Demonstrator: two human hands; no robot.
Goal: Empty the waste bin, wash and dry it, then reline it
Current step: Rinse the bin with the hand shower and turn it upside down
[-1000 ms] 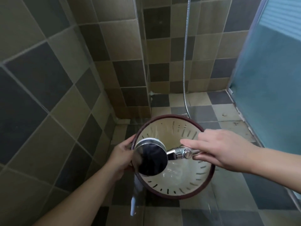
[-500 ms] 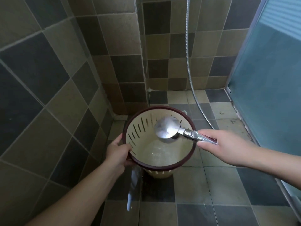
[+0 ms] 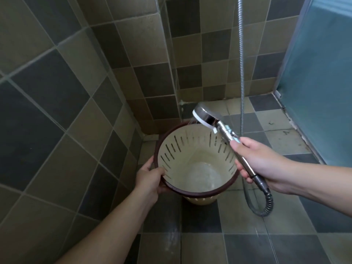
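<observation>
A cream waste bin [image 3: 192,149] with slotted walls and a dark red rim is held above the tiled shower floor, its mouth facing me. Water pools in its bottom. My left hand [image 3: 150,178] grips the rim at its lower left, thumb inside. My right hand [image 3: 261,164] grips the handle of a chrome shower head [image 3: 206,116], which is raised above the bin's far right rim and sprays thin jets onto the inner wall.
Tiled walls [image 3: 57,92] close in on the left and behind. A frosted glass door [image 3: 320,73] stands on the right. The metal shower hose [image 3: 242,63] hangs from above and loops below my right hand. The floor tiles [image 3: 247,235] are wet.
The shower head has lifted out from over the bin's mouth to above its far right rim. The bin has tipped more upright and sits lower in view.
</observation>
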